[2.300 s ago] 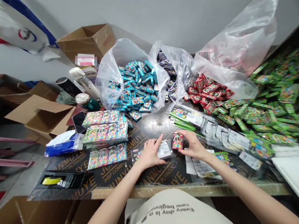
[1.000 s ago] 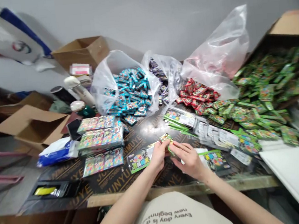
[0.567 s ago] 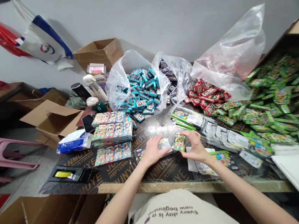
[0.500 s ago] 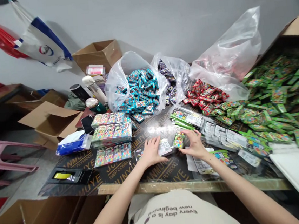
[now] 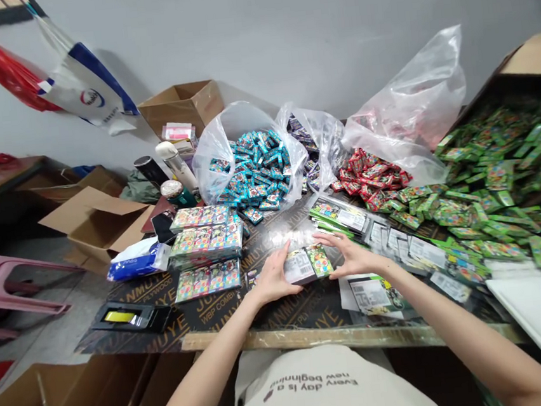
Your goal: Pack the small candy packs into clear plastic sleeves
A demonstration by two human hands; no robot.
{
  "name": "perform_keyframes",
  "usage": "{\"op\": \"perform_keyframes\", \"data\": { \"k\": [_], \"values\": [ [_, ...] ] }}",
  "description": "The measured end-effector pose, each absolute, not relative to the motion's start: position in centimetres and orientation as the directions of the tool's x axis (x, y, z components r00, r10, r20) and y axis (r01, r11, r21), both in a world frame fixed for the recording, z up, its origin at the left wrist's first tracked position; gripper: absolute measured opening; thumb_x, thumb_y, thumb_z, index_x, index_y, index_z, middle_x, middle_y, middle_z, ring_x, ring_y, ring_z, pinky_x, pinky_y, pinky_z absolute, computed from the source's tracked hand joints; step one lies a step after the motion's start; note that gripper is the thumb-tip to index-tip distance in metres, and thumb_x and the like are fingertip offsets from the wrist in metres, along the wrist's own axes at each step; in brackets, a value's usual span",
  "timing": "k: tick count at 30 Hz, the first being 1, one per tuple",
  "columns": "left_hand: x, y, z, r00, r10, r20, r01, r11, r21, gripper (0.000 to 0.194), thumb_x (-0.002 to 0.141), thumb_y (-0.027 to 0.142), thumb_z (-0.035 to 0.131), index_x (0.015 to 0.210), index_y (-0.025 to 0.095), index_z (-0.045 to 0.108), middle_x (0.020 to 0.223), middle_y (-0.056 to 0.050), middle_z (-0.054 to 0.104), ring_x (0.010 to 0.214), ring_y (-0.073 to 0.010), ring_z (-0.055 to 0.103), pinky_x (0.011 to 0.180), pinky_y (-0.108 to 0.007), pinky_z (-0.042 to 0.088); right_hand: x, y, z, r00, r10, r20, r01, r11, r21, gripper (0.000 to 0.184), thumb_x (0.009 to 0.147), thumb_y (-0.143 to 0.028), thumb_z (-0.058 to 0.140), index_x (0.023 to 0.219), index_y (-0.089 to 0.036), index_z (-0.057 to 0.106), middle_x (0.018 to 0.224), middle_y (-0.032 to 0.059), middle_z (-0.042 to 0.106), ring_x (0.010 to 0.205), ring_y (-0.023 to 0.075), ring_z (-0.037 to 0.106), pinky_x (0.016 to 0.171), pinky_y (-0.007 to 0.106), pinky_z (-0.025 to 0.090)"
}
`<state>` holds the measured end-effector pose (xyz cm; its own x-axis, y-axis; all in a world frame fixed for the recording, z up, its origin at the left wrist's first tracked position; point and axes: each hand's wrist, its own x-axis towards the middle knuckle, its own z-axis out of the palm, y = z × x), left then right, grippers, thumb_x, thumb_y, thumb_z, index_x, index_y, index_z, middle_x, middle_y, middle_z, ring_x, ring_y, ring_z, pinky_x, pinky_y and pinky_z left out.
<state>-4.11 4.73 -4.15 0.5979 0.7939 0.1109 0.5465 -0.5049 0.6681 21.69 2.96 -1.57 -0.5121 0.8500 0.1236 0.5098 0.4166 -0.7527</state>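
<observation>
My left hand (image 5: 274, 279) grips a flat pack with a grey-white printed label (image 5: 298, 265), thumb along the near edge and fingers at the far side. Against that pack's right end lies a small green box (image 5: 320, 261) with a colourful print. My right hand (image 5: 351, 256) spans this box, thumb at its near edge and fingertips at its far edge. Clear shiny plastic (image 5: 286, 235) lies just beyond both hands. Wrapped sets of small colourful boxes (image 5: 208, 280) are stacked to the left. Right of my right hand is a labelled card pack (image 5: 371, 292).
Clear bags hold blue boxes (image 5: 260, 172), purple boxes (image 5: 303, 137) and red packets (image 5: 367, 168) along the wall. Green boxes (image 5: 486, 208) spill from a carton at right. A tape dispenser (image 5: 131, 318) sits at the left edge, bottles (image 5: 175, 161) behind.
My right hand has brought the green box left against the labelled pack in my left hand. The two pieces, apart before, now sit side by side. The view has shifted slightly.
</observation>
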Motion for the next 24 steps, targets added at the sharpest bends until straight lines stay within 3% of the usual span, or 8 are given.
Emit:
{"op": "perform_keyframes", "data": {
  "k": [3, 7, 11, 13, 15, 17, 19, 24],
  "values": [
    [-3.9, 4.3, -3.1, 0.595, 0.794, 0.128, 0.548, -0.517, 0.657, 0.111, 0.050, 0.032, 0.074, 0.140, 0.020, 0.010, 0.122, -0.012, 0.043, 0.111, -0.0305, 0.041, 0.095, -0.042, 0.032, 21.5, 3.3, 0.1, -0.528, 0.840, 0.122, 0.597, 0.470, -0.650, 0.090, 0.055, -0.036, 0.074, 0.134, -0.027, 0.030, 0.133, 0.0107, 0.044, 0.120, 0.0301, 0.043, 0.103, 0.055, 0.006],
    [-3.4, 3.6, -2.4, 0.571, 0.806, 0.157, 0.490, -0.487, 0.723, 0.107, 0.050, 0.032, 0.075, 0.139, 0.021, 0.017, 0.117, -0.010, 0.045, 0.107, -0.0287, 0.044, 0.093, -0.041, 0.035, 21.0, 3.2, 0.9, -0.538, 0.833, 0.127, 0.473, 0.423, -0.773, 0.098, 0.052, -0.038, 0.077, 0.136, -0.027, 0.026, 0.131, 0.0103, 0.047, 0.123, 0.0285, 0.039, 0.105, 0.053, 0.011],
    [-2.3, 3.4, -2.6, 0.210, 0.963, 0.171, 0.430, -0.248, 0.868, 0.103, 0.047, 0.035, 0.079, 0.135, 0.023, 0.028, 0.116, -0.008, 0.045, 0.109, -0.0269, 0.045, 0.096, -0.040, 0.034, 18.4, 3.1, 0.1, -0.094, 0.985, 0.147, 0.118, 0.158, -0.980, 0.077, 0.065, -0.044, 0.068, 0.131, -0.029, 0.032, 0.123, 0.0083, 0.054, 0.116, 0.0235, 0.048, 0.096, 0.044, 0.036],
    [-1.4, 3.2, -3.0, 0.041, 0.992, 0.117, 0.283, -0.124, 0.951, 0.091, 0.050, 0.037, 0.078, 0.130, 0.021, 0.038, 0.113, -0.008, 0.050, 0.107, -0.0258, 0.048, 0.094, -0.038, 0.036, 16.2, 3.0, -0.5, 0.116, 0.993, 0.005, -0.152, 0.023, -0.988, 0.063, 0.073, -0.048, 0.058, 0.129, -0.030, 0.034, 0.110, 0.0057, 0.061, 0.099, 0.0208, 0.060, 0.084, 0.039, 0.046],
    [-0.2, 2.8, -3.5, 0.006, 0.999, 0.032, 0.048, -0.032, 0.998, 0.065, 0.061, 0.040, 0.071, 0.119, 0.017, 0.051, 0.107, -0.008, 0.057, 0.101, -0.0235, 0.053, 0.090, -0.035, 0.040, 14.0, 2.9, -1.1, 0.261, 0.955, -0.138, -0.349, -0.040, -0.936, 0.056, 0.075, -0.049, 0.054, 0.124, -0.029, 0.037, 0.094, 0.0025, 0.066, 0.083, 0.0186, 0.064, 0.074, 0.035, 0.051],
    [1.0, 2.1, -3.9, 0.025, 0.998, -0.049, -0.193, 0.053, 0.980, 0.046, 0.071, 0.044, 0.061, 0.107, 0.015, 0.059, 0.099, -0.008, 0.063, 0.094, -0.0208, 0.057, 0.085, -0.032, 0.043, 12.4, 2.9, -1.5, 0.371, 0.901, -0.225, -0.437, -0.045, -0.899, 0.052, 0.070, -0.045, 0.060, 0.116, -0.026, 0.044, 0.082, 0.0001, 0.066, 0.073, 0.0176, 0.064, 0.067, 0.032, 0.052],
    [1.9, 1.6, -3.9, 0.009, 0.990, -0.139, -0.380, 0.132, 0.915, 0.043, 0.075, 0.047, 0.055, 0.101, 0.013, 0.061, 0.091, -0.007, 0.066, 0.087, -0.0186, 0.060, 0.080, -0.031, 0.045, 11.7, 2.9, -1.6, 0.410, 0.872, -0.267, -0.458, -0.056, -0.887, 0.047, 0.065, -0.035, 0.066, 0.106, -0.023, 0.048, 0.071, -0.0018, 0.065, 0.065, 0.0176, 0.063, 0.062, 0.032, 0.052],
    [2.5, 1.8, -3.3, 0.007, 0.938, -0.345, -0.590, 0.283, 0.756, 0.040, 0.066, 0.045, 0.064, 0.087, 0.011, 0.066, 0.075, -0.005, 0.068, 0.071, -0.0163, 0.064, 0.070, -0.028, 0.047, 12.2, 2.2, -1.2, 0.355, 0.900, -0.253, -0.483, -0.055, -0.874, 0.044, 0.061, -0.021, 0.062, 0.100, -0.025, 0.044, 0.067, -0.0034, 0.066, 0.067, 0.0202, 0.065, 0.061, 0.034, 0.052]
  ]
}}
